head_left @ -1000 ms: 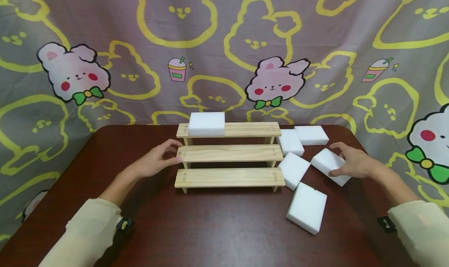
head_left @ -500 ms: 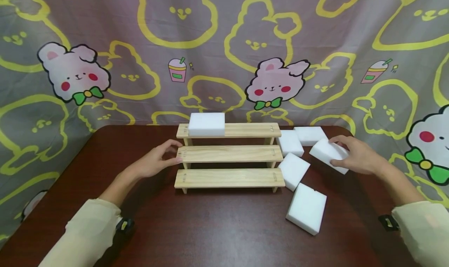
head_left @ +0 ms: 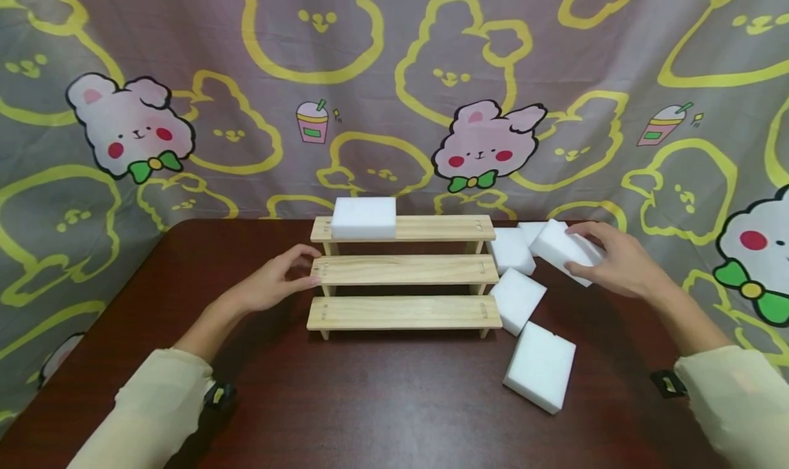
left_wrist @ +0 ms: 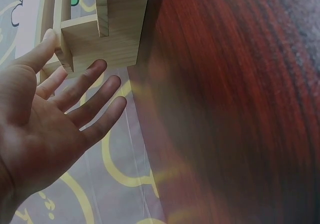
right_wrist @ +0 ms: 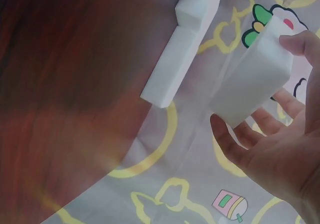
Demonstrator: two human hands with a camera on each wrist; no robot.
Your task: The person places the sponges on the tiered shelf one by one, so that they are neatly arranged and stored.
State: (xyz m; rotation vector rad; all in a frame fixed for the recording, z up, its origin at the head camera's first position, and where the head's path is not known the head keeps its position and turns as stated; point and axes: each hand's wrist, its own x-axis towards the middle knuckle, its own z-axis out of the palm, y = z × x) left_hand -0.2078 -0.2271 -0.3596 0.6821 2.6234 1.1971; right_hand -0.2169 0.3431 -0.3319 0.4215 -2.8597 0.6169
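Observation:
A three-tier wooden display stand [head_left: 403, 270] stands on the table. My left hand [head_left: 280, 277] holds the left end of its middle tier between thumb and index finger; in the left wrist view the other fingers of the left hand [left_wrist: 60, 104] stick out loosely. A white foam block [head_left: 566, 251] is in my right hand [head_left: 619, 260], pinched between thumb and fingers, tilted and lifted off the table. The right wrist view has the same foam block [right_wrist: 257, 71] between the thumb and fingertips. Another white foam block [head_left: 364, 217] sits at the left of the top tier.
Right of the stand, several loose white foam blocks lie on the dark brown table [head_left: 394, 400]: one foam block [head_left: 540, 366] in front, a middle block [head_left: 518, 301], a rear block [head_left: 511, 250]. A patterned curtain [head_left: 394, 92] hangs behind the table.
My right hand has lifted the foam block and moved it away from me and left, so it now partly covers the rearmost block. The left hand stays at the stand.

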